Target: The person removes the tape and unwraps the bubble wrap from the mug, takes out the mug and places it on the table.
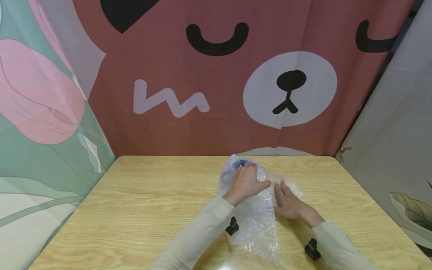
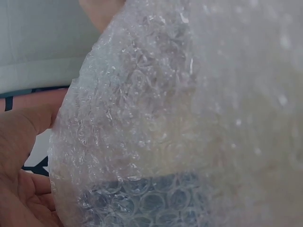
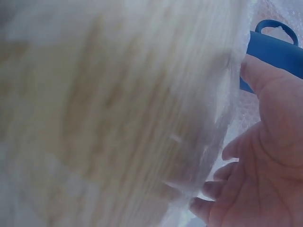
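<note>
A sheet of clear bubble wrap [image 1: 254,225] lies over the table and rises into folds at its far end. Through the plastic shows something blue [image 1: 241,162]; in the right wrist view it appears as a blue mug [image 3: 277,52] with a loop handle. My left hand [image 1: 245,183] holds the far part of the wrap, its fingers bent over the blue area and its thumb pointing right. Flat fingers of my right hand [image 1: 289,204] press the wrap's right side. In the right wrist view that thumb meets the mug's edge. Layers of wrap hide much of the mug.
The wood-grain table [image 1: 162,195] carries the work. Behind it hangs a curtain [image 1: 219,131] with a bear face, with patterned cloths on both sides. Small black mounts [image 1: 312,249] sit by the wrists.
</note>
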The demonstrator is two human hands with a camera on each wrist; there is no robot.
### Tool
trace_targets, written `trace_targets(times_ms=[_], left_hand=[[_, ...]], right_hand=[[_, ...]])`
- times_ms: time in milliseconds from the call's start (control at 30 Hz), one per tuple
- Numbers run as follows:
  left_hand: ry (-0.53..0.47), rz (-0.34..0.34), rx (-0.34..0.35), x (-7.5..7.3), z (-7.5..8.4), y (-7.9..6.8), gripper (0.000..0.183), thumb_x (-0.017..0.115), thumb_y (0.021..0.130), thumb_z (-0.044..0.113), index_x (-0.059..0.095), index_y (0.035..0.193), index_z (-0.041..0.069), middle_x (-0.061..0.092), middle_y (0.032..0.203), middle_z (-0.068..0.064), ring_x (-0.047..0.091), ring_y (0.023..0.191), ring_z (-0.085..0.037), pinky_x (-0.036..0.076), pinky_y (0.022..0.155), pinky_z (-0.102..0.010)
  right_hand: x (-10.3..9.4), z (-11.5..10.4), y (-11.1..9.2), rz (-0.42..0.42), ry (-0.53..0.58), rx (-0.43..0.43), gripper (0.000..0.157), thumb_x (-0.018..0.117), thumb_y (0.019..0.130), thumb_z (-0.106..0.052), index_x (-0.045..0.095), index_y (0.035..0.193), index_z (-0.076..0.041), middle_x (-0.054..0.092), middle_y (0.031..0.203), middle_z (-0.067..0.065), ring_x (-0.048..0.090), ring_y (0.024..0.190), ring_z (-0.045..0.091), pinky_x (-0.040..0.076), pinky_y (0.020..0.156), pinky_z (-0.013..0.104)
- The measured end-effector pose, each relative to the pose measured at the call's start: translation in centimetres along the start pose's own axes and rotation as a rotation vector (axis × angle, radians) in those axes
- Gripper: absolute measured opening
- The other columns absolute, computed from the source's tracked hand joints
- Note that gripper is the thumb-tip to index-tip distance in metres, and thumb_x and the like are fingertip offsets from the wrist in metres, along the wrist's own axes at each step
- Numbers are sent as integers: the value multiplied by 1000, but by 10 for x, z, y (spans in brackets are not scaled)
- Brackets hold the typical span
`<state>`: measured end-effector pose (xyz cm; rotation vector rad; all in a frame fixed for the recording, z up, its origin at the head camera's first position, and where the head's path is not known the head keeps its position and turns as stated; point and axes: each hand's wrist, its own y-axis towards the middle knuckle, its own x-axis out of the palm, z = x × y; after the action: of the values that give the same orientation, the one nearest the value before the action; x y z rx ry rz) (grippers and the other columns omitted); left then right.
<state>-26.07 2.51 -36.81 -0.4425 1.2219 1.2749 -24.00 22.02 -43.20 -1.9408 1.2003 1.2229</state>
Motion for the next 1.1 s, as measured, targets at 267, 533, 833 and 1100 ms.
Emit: trace_targets(times_ms=[267,533,833,1100], left_hand=[[6,13,15,-1,-3,0,45,71,80,42,68,101,3,65,93,-5,61,86,-21,48,79,-33],[1,-19,13,-2,-1,-1,54,65,86,40,64,121,-1,65,116,-11,60,104,-26,43,96,-36],[-103,-20,-2,-6,0,-2,47,59,89,32,63,122,-2,65,117,-13,63,99,-27,52,81,-36],[-199,-17,-25,-11,-1,-3,48,54,93,21,53,135,-3,57,133,-14,62,100,-19,51,86,-34]], right_hand=[[0,1,2,-83,-13,29,84,56,93,-34,19,139,25,5,141,50,7,133,61,14,107,64],[-4,-2,2,-96,-31,41,83,57,93,-33,19,139,26,6,141,50,8,133,60,15,106,65],[-6,-5,1,-113,-36,63,81,57,94,-29,19,139,26,6,142,50,7,134,60,14,107,64],[-6,-5,2,-120,-39,65,80,56,93,-28,18,139,26,6,143,49,7,134,59,14,108,63]])
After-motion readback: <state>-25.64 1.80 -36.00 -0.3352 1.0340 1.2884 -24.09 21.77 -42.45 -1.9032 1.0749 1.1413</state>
